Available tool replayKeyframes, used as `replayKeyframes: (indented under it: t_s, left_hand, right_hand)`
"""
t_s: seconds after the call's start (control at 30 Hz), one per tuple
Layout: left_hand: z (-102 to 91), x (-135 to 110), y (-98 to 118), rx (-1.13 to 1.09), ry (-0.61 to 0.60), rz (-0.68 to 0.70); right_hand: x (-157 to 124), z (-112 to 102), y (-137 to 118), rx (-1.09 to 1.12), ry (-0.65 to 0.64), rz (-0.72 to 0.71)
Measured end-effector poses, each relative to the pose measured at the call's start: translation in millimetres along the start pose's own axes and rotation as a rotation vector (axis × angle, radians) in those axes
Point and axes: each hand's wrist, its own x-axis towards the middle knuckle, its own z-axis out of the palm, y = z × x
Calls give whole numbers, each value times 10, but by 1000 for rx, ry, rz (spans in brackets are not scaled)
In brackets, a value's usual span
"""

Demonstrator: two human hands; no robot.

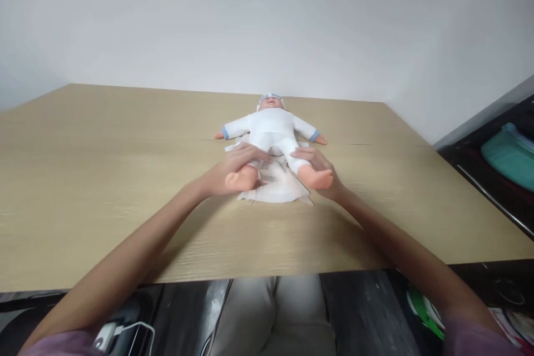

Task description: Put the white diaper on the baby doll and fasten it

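Note:
A baby doll [273, 121] in a white suit with blue cuffs lies on its back, head toward the wall, arms spread. Beneath its hips and legs an unfolded white diaper [277, 189] is spread, its front end toward me. My left hand [233, 167] is closed around the doll's leg on the left, fingers over the top and thumb below the foot. On the other side, my right hand [323, 169] grips the other leg from outside, partly hidden behind the doll's foot. Slight blur softens both hands.
The doll lies on a wide light-wood table [104, 189] that reaches a plain wall [250, 22]. At the right stands a dark shelf or rack with a teal cloth item [511, 153]. Below the near edge are a white plug with cable [106, 336] and a green object [425, 311].

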Motion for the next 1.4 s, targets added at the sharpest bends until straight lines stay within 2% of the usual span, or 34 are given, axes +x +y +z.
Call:
replayKeyframes:
  t_s: [0.13,0.23,0.4,0.53,0.67,0.8,0.93,1.1,1.27,1.4]
  left_hand:
    - [9,-411,-372,61,-103,-2]
    - [25,-544,-497,74,-133,-6]
    - [15,-583,-435,128,-237,-19]
    - [25,-616,-421,128,-256,-29]
    - [-21,-610,-386,96,-298,-85]
    - [-44,-537,-216,47,-331,-167]
    - [166,-482,-70,141,-259,-214]
    - [470,-453,-61,308,-93,-224]
    - [444,-365,-73,256,22,-266]
    - [316,-183,-156,98,141,-378]
  right_hand:
    - [-156,-66,278,-7,-151,-79]
    - [-208,-40,381,-60,-214,-99]
    - [-221,-21,356,-141,-244,-192]
    - [-212,-37,298,-167,-258,-250]
    - [-186,-81,298,-134,-299,-192]
    - [-147,-173,319,-23,-333,-136]
    - [-115,-249,193,-3,-374,-96]
    - [-185,-135,-152,-215,-385,-50]
    - [-276,51,-282,-370,-334,-56]
    - [-57,50,-156,-342,-245,86]
